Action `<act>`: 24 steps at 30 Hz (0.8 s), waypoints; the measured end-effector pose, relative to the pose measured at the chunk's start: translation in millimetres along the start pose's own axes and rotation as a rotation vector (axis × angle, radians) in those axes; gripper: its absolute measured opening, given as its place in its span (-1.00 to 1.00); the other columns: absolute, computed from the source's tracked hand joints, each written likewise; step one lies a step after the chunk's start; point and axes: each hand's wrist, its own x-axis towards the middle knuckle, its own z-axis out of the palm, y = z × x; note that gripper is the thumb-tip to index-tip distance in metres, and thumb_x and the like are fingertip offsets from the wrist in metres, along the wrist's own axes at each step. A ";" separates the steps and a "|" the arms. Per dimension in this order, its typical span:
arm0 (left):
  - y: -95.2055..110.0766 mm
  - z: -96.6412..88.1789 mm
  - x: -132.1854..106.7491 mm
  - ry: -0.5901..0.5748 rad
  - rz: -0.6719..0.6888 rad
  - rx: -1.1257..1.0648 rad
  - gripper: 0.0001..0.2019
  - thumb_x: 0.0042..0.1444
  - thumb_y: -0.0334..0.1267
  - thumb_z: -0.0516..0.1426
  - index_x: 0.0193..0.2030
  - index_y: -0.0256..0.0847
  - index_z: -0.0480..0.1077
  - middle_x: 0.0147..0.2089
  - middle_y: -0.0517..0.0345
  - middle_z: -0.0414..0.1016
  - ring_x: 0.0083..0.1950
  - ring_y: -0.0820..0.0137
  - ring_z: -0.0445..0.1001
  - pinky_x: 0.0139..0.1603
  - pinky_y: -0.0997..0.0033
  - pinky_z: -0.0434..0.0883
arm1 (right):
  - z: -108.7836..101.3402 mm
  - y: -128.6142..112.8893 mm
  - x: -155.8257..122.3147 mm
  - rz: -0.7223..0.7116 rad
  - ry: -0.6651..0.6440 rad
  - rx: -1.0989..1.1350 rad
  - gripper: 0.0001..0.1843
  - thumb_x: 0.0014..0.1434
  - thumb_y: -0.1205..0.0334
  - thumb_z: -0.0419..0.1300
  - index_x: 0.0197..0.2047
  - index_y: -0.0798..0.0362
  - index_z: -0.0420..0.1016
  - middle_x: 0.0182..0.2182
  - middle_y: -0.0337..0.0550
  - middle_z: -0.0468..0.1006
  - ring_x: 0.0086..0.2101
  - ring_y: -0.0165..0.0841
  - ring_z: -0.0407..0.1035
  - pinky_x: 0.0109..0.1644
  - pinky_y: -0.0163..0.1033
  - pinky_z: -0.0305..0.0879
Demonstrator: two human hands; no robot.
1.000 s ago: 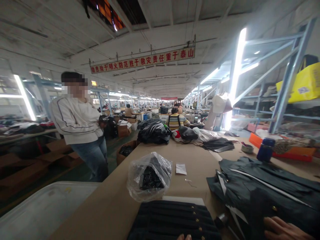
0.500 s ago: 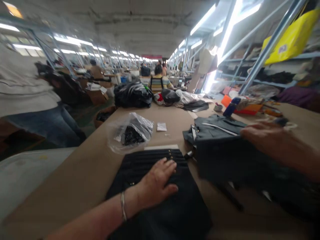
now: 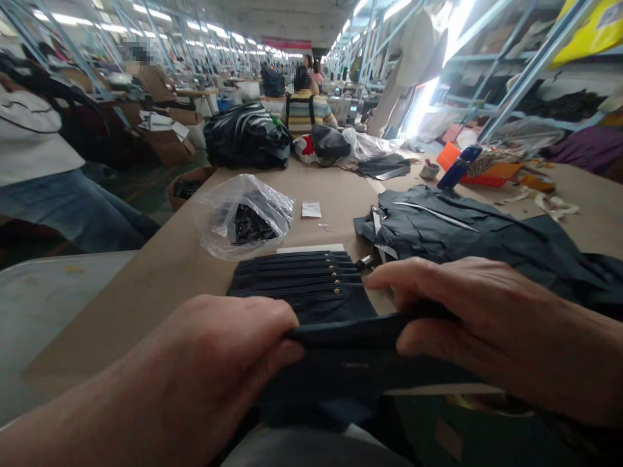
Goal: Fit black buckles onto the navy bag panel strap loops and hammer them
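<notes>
A dark pleated garment piece (image 3: 311, 288) with a row of small gold buttons lies on the brown table (image 3: 160, 279) in front of me. My left hand (image 3: 228, 353) grips its near edge with closed fingers. My right hand (image 3: 462, 321) pinches the same edge further right, thumb underneath. Both hands lift that edge a little off the table. A heap of dark garments (image 3: 467, 230) lies just beyond my right hand.
A clear plastic bag (image 3: 243, 217) with dark small parts sits behind the pleated piece, a white slip (image 3: 311, 209) beside it. Black bags (image 3: 248, 136) and a blue bottle (image 3: 457, 167) stand farther back. A person in jeans (image 3: 53, 194) stands left; a translucent bin (image 3: 43, 311) is near left.
The view dropped lower toward the table. My left hand went from lying flat on the pleated piece to gripping its near edge, and my right hand came in from the right to grip it too.
</notes>
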 end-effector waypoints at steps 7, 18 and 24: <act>-69.3 51.1 42.1 -0.149 -0.167 0.065 -0.68 0.24 -0.12 -0.08 -0.45 -0.17 0.33 -0.42 0.18 0.46 -0.35 0.40 0.44 -0.29 0.44 0.27 | 86.2 111.4 30.9 0.164 -0.202 0.021 -0.70 0.24 0.09 0.06 -0.38 0.08 0.49 -0.51 -0.27 0.42 -0.48 -0.45 0.25 -0.42 -0.36 0.12; -95.7 93.2 82.0 -0.204 -0.233 0.247 -0.64 0.27 -0.07 -0.09 -0.25 -0.22 0.44 -0.24 -0.03 0.56 -0.17 0.23 0.53 -0.16 0.30 0.37 | 128.2 143.2 60.4 0.204 -0.116 -0.441 -0.67 0.31 0.13 -0.01 -0.38 0.05 0.47 -0.37 -0.12 0.55 -0.32 -0.34 0.41 -0.27 -0.30 0.11; -66.4 100.4 75.9 0.038 -0.152 0.446 -0.76 0.25 -0.26 -0.03 -0.15 -0.28 0.43 -0.14 -0.14 0.51 -0.05 0.08 0.45 -0.04 0.05 0.33 | 127.6 145.3 61.1 0.171 -0.089 -0.472 -0.83 0.25 0.14 0.09 -0.29 0.05 0.38 -0.28 -0.12 0.51 -0.28 -0.30 0.41 -0.26 -0.28 0.13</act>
